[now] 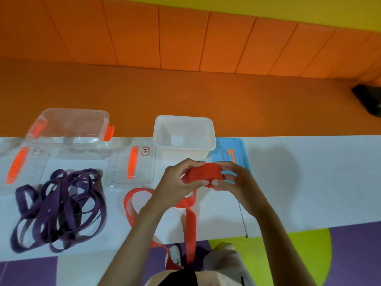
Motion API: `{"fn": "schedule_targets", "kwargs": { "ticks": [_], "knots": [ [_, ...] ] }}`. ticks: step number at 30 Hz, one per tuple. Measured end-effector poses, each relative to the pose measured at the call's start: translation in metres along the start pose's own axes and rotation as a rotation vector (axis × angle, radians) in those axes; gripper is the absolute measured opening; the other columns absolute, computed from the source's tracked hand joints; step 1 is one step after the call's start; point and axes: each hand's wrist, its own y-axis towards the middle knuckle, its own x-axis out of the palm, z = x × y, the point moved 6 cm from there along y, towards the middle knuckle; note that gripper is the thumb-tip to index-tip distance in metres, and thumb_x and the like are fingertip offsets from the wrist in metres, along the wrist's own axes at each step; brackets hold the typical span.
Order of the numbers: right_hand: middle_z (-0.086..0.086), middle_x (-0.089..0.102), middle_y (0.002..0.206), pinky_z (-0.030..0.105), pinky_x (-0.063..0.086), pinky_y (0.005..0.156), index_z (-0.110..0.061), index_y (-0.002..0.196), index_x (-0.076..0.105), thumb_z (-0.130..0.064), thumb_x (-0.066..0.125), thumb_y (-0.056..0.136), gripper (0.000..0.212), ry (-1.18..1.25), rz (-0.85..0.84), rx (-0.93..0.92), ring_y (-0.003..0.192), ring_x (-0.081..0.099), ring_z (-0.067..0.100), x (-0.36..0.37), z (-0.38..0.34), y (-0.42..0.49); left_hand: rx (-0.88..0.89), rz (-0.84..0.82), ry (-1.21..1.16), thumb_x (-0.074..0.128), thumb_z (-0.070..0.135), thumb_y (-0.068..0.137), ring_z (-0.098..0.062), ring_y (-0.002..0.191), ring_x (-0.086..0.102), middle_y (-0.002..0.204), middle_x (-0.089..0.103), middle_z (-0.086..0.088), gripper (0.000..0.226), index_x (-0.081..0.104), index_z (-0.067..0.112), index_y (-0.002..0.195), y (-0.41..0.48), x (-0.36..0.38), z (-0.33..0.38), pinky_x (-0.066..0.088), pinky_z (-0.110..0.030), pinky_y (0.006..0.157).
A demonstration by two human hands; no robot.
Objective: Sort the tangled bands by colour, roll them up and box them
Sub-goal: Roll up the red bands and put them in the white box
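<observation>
Two open plastic boxes stood on the white counter (309, 182): one clear box with orange latches (70, 126) and one milky white box (184, 137). Three lids lay flat: a left clear lid (31, 168) and a middle clear lid (142, 170), each with one orange strip, and one blue lid (228, 148). There was one red fabric band (204, 172) and one tangled purple heap (59, 209) whose bands could not be counted. Two hands showed, the left hand (177, 182) and the right hand (237, 180).

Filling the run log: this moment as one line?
step: rolling red band | left hand: grips it | right hand: grips it | tail: trails off table | purple bands: loose heap | white box: open
</observation>
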Motion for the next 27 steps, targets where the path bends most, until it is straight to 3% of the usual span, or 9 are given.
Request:
{"fn": "schedule_targets", "kwargs": {
  "ticks": [3,7,10,14,16,18,21,24,27],
  "knots": [
    [0.015,0.076,0.115,0.037,0.063,0.083,-0.013,0.123,0.072,-0.012,0.090,0.077,0.049,0.112,0.009,-0.032,0.105,0.076,0.035,0.000,-0.004,0.004,0.117,0.115,0.066,0.088,0.041,0.080,-0.002,0.122,0.061,0.122,0.065,0.032,0.047,0.068,0.049,0.122,0.002,-0.006,0.011,0.048,-0.009,0.096],
    [0.019,0.072,0.122,0.040,0.062,0.085,-0.007,0.124,0.070,-0.011,0.088,0.080,0.048,0.239,-0.009,-0.050,0.108,0.074,0.039,0.009,-0.005,0.008,0.174,0.166,0.007,0.087,0.033,0.082,-0.011,0.122,0.063,0.123,0.067,0.021,0.052,0.071,0.034,0.131,0.001,-0.008,0.014,0.051,-0.014,0.098],
    [0.019,0.073,0.123,0.044,0.061,0.090,-0.006,0.127,0.069,-0.018,0.088,0.079,0.053,0.345,-0.026,-0.040,0.114,0.072,0.037,0.010,-0.008,0.012,0.126,0.216,-0.084,0.090,0.030,0.082,-0.011,0.124,0.067,0.127,0.072,0.019,0.051,0.071,0.040,0.128,-0.002,-0.010,0.012,0.054,-0.020,0.101],
    [0.015,0.076,0.107,0.039,0.062,0.090,-0.016,0.115,0.076,-0.016,0.096,0.071,0.048,0.567,-0.106,0.084,0.108,0.075,0.029,0.024,0.003,0.014,0.156,0.236,-0.147,0.085,0.030,0.084,-0.014,0.127,0.066,0.129,0.072,0.015,0.039,0.074,0.045,0.119,0.000,-0.006,0.022,0.055,-0.024,0.101],
    [0.017,0.076,0.109,0.039,0.060,0.092,-0.015,0.110,0.074,-0.019,0.100,0.066,0.051,0.526,-0.109,0.111,0.109,0.074,0.030,0.027,0.008,0.013,0.146,0.216,-0.131,0.083,0.029,0.087,-0.014,0.126,0.066,0.127,0.072,0.015,0.037,0.075,0.043,0.119,0.002,-0.008,0.022,0.055,-0.022,0.100],
    [0.012,0.078,0.111,0.036,0.057,0.093,-0.013,0.109,0.071,-0.019,0.099,0.067,0.051,0.272,-0.056,0.093,0.108,0.075,0.026,0.020,0.007,0.014,0.097,0.172,-0.095,0.084,0.022,0.088,-0.011,0.123,0.068,0.123,0.074,0.018,0.036,0.075,0.041,0.118,0.001,-0.011,0.015,0.054,-0.023,0.103],
    [-0.001,0.079,0.113,0.030,0.061,0.089,-0.032,0.114,0.074,-0.031,0.099,0.066,0.054,-0.012,-0.051,0.047,0.106,0.075,0.017,0.012,-0.002,0.015,0.061,0.096,0.003,0.081,0.020,0.092,-0.004,0.124,0.065,0.125,0.072,0.023,0.033,0.075,0.035,0.121,-0.002,-0.008,0.009,0.049,-0.015,0.104],
    [0.000,0.079,0.115,0.029,0.063,0.083,-0.040,0.120,0.073,-0.046,0.096,0.070,0.055,0.008,-0.108,0.024,0.105,0.077,0.023,0.011,-0.013,0.013,0.061,0.054,0.069,0.077,0.031,0.094,0.002,0.125,0.062,0.128,0.068,0.029,0.033,0.072,0.038,0.126,-0.001,-0.006,0.012,0.046,-0.008,0.099],
    [0.004,0.079,0.114,0.028,0.062,0.081,-0.033,0.115,0.077,-0.037,0.095,0.072,0.046,0.081,-0.068,-0.013,0.105,0.077,0.026,0.010,-0.024,0.011,0.069,0.065,0.080,0.081,0.035,0.090,0.000,0.131,0.058,0.134,0.066,0.026,0.043,0.071,0.040,0.131,-0.001,-0.006,0.016,0.044,-0.007,0.102]
  ]
}}
